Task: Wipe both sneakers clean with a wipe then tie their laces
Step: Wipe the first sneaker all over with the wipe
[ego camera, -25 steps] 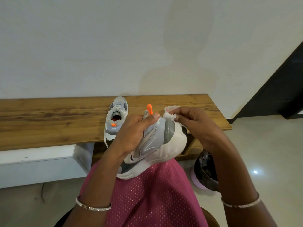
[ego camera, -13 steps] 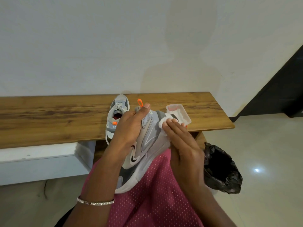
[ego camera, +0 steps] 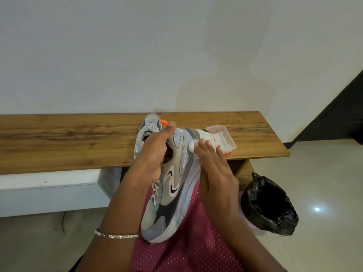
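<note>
grey-white sneaker (ego camera: 172, 185) tilted on the lap, heel far, white wipe (ego camera: 193, 147) on its heel; other sneaker (ego camera: 146, 128) farther off, on the bench.

We see bare wood on bench (ego camera: 59, 142) left of second sneaker (ego camera: 146, 132): wide way in for hand there. Wipe box (ego camera: 225, 137) sits near front edge toward right end, bare strip beyond it. Gap between second sneaker and wipe box is filled by held sneaker (ego camera: 172, 185), our left hand (ego camera: 153, 160) gripping its collar, right hand (ego camera: 214, 169) flat against its heel side. Black-bagged bin (ego camera: 269, 205) blocks floor right of our lap. Tiles further right lie open.
</note>
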### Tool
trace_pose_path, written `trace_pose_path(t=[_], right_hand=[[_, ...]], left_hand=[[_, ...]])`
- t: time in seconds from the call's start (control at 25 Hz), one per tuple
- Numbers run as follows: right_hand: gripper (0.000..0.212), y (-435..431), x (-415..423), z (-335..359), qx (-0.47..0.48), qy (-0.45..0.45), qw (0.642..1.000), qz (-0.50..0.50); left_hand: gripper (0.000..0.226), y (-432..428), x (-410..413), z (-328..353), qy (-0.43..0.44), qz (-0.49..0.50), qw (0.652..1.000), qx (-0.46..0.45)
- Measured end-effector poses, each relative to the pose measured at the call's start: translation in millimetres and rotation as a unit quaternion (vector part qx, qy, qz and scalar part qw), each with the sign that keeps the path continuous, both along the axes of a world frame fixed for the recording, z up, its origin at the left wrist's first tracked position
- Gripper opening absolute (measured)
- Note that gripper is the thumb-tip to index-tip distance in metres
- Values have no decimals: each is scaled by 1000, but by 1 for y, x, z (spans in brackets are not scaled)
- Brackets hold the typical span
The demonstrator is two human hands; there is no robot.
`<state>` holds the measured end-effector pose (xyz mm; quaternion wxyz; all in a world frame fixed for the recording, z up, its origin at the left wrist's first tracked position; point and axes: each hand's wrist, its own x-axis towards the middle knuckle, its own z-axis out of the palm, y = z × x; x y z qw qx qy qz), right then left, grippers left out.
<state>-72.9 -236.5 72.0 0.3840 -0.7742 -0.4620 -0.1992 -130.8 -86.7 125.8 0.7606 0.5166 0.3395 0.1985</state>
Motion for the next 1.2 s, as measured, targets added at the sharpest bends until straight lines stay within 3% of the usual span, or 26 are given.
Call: trace_pose_path(t=[0.08,0.16,0.44,0.56,0.84,1.0,1.08,1.2], right_hand=[[47,-5,-16,-16,-1,-42,999,-1],[30,-4,-16,-17,20,-61,998,-25],[19,28,29,37,82,59,995,23],[19,31,21,39,69,37,996,32],[23,13,-22,2,13,-59,996,59],[17,30,11,31,69,-32,997,19],[16,36,18,36,69,3,997,30],[19,29,5,24,47,-18,998,42]], left_hand=[[36,2,0,-1,7,13,1000,-23],[37,2,0,-2,17,-1,1000,-25],[41,-9,-1,7,21,-99,993,66],[45,-11,-3,6,5,-99,992,74],[42,-6,-1,7,5,-69,998,-3],[59,-14,-2,8,4,-97,995,3],[65,-13,-4,5,-10,-106,994,-5],[78,-5,-5,2,-10,-101,995,-21]])
